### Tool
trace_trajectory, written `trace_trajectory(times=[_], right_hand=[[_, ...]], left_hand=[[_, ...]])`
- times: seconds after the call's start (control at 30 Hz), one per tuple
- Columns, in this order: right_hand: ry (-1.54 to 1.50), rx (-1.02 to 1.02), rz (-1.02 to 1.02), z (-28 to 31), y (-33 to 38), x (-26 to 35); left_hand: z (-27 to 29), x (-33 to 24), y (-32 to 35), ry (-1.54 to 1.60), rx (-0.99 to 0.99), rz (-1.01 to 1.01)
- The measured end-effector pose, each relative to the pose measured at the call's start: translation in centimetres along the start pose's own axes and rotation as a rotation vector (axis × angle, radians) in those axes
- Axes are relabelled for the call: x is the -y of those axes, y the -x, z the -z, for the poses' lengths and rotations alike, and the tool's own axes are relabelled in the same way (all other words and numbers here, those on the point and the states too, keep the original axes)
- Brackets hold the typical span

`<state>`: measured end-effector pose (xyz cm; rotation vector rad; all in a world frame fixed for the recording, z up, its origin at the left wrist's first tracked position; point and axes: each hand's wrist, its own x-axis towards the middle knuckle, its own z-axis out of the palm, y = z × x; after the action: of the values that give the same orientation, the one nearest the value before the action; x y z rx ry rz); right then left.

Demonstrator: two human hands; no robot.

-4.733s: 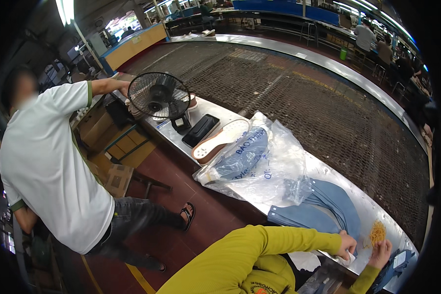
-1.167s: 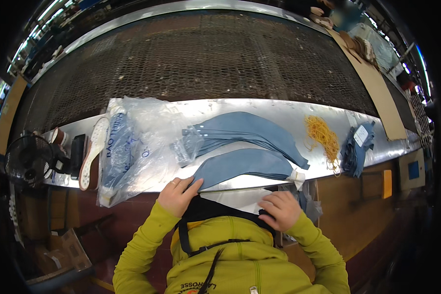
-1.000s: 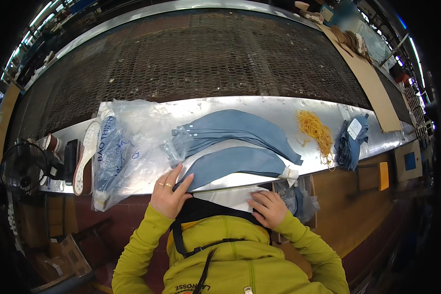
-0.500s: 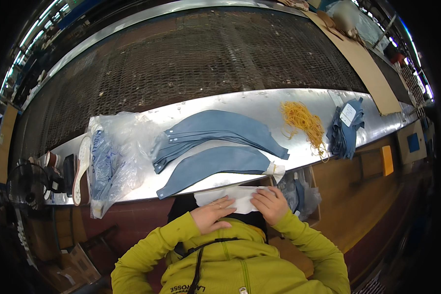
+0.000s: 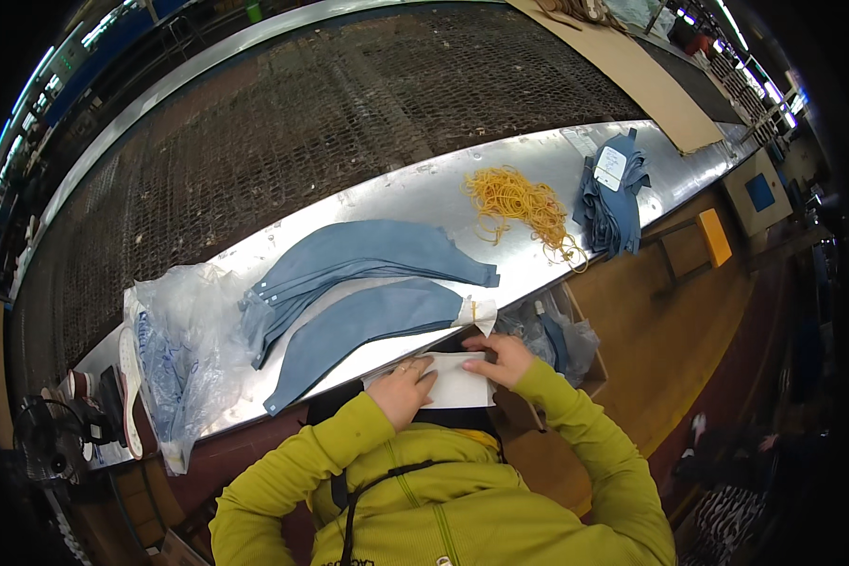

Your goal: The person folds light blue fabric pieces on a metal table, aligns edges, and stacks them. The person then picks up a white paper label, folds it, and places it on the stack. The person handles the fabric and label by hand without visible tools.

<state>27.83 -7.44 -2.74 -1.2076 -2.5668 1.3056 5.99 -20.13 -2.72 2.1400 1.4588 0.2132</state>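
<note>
On my lap, just below the table's front edge, lies a folded piece of white paper. My left hand holds its left side, thumb and fingers against it. At the upper right corner, my right hand pinches the paper between thumb and fingers. Beyond the hands, a curved stack of blue-grey cut pieces rests on the metal table, its right end wrapped in a white slip with a yellow band. A second fanned stack of blue-grey pieces lies behind it.
Yellow rubber bands and a tagged blue-grey bundle lie farther right on the metal table. Plastic bags, a shoe sole and a small fan are at left. Behind runs a dark mesh conveyor. An open box stands beside my right arm.
The view has turned, so the table's things sit farther left and tilted. The paper now shows as a narrower, neater rectangle. My right hand has shifted from lying on it to pinching its corner.
</note>
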Motion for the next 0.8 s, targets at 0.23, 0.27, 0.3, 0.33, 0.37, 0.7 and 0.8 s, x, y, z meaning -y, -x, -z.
trace_trajectory(times=[0.23,0.27,0.3,0.33,0.37,0.7,0.8], right_hand=[[-0.362,0.224,-0.124,-3.1,-3.1,-2.1],[-0.359,0.290,-0.180,-3.1,-3.4,-2.3],[-0.338,0.275,-0.163,-3.2,-3.6,-2.3],[-0.323,0.261,-0.162,-3.2,-3.9,-2.4],[-0.310,0.261,-0.189,-3.0,-4.0,-2.4],[-0.680,0.098,-0.255,-0.5,-1.8,-4.4],[-0.723,0.154,-0.302,0.4,-1.8,-5.0]], left_hand=[[-0.7,0.9,4.0,0.292,0.110,0.362],[-0.7,1.1,4.3,0.345,0.178,0.460],[-0.6,1.4,4.3,0.382,0.217,0.540],[-0.5,1.5,4.0,0.407,0.233,0.534],[-0.4,1.6,3.5,0.416,0.225,0.510],[4.3,-3.2,-0.4,-0.147,-0.043,0.367],[3.5,-3.9,-3.1,-0.065,-0.255,0.169]])
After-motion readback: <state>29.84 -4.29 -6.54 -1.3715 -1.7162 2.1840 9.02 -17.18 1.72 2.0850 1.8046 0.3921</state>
